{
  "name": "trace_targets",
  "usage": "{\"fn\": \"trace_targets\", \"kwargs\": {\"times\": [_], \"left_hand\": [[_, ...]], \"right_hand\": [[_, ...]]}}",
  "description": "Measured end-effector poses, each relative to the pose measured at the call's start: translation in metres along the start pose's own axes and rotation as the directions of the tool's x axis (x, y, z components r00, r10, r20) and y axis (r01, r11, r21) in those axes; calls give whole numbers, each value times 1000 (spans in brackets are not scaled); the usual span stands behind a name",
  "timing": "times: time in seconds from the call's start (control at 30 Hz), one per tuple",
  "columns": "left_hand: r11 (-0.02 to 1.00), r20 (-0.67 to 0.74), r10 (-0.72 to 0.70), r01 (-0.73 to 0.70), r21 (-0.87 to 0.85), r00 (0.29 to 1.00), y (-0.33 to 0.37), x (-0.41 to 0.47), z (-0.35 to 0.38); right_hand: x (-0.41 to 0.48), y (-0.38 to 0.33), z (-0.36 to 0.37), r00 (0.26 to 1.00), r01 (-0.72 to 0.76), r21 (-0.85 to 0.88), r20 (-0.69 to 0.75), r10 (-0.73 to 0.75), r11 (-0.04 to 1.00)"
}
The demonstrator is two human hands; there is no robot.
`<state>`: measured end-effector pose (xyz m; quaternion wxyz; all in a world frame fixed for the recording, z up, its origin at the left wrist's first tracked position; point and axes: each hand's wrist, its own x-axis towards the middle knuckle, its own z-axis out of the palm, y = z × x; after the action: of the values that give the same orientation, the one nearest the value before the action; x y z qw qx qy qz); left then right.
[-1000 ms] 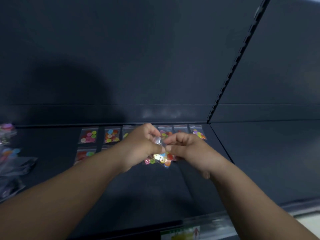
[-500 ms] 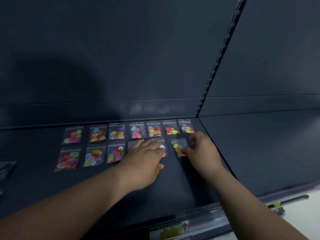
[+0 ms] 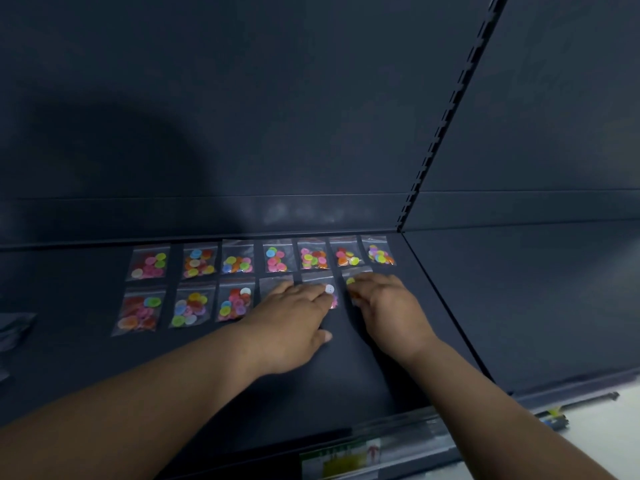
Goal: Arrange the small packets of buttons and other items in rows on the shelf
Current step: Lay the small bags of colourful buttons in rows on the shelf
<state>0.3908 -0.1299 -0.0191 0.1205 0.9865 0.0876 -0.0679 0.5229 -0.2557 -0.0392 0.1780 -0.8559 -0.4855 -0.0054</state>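
Note:
Small clear packets of coloured buttons lie in two rows on the dark shelf (image 3: 346,368). The back row (image 3: 277,259) holds several packets. The front row (image 3: 192,306) has three in plain sight at the left, and more under my hands. My left hand (image 3: 294,313) lies flat with straight fingers on two front-row packets, one showing a white button (image 3: 329,289). My right hand (image 3: 384,306) covers the rightmost front packet (image 3: 356,273), its fingers bent over it; only the packet's top edge shows.
A slotted upright (image 3: 436,143) divides the back panel, and a seam (image 3: 440,299) splits the shelf right of the packets. More loose clear packets (image 3: 14,327) lie at the far left edge. A label strip (image 3: 343,459) runs along the shelf's front lip.
One second ago both hands pinched a packet in the air. They then set packets down in the front row. My right hand has since slid over its packet.

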Motion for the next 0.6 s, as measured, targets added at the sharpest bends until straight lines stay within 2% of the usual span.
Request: {"fn": "trace_targets", "kwargs": {"times": [0.13,0.23,0.47,0.6], "left_hand": [[1000,-33,6,-6,-21,999,0,0,0],[1000,-124,-9,6,-24,992,-5,-5,-5],[989,-329,-147,148,-20,933,-55,-43,-36],[958,-359,-273,286,-19,893,-96,-80,-49]], "right_hand": [[-3,-2,-2,1000,-23,30,-5,23,999],[3,-12,-9,999,-7,73,-53,11,997],[38,-78,-9,986,155,109,-81,-146,982],[60,-131,3,959,282,92,-58,-278,955]]}}
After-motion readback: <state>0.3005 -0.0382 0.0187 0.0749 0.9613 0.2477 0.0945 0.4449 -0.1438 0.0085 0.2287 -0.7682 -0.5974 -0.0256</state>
